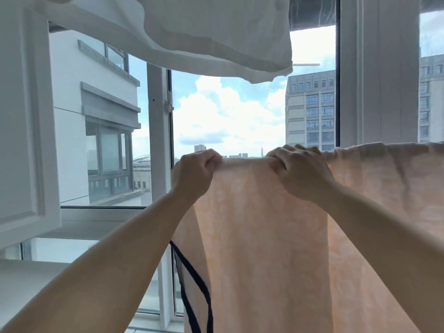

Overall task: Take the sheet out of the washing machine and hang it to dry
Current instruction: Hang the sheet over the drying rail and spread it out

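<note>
I see my left hand (pixel 195 174) and right hand (pixel 300 169) pinching the sheet (pixel 264 236) top edge between them; 2 grips spread it flat, I judge, for drying.

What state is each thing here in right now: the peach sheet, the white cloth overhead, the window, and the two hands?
Sheet: draped over a line, hanging down, top edge bunched between the hands.
White cloth: hanging overhead, lower edge loose.
Window: one sash looks open.
Black strap: dangling beside the sheet.
Left hand: gripping the sheet's top edge.
Right hand: gripping the same edge, close by.
</note>
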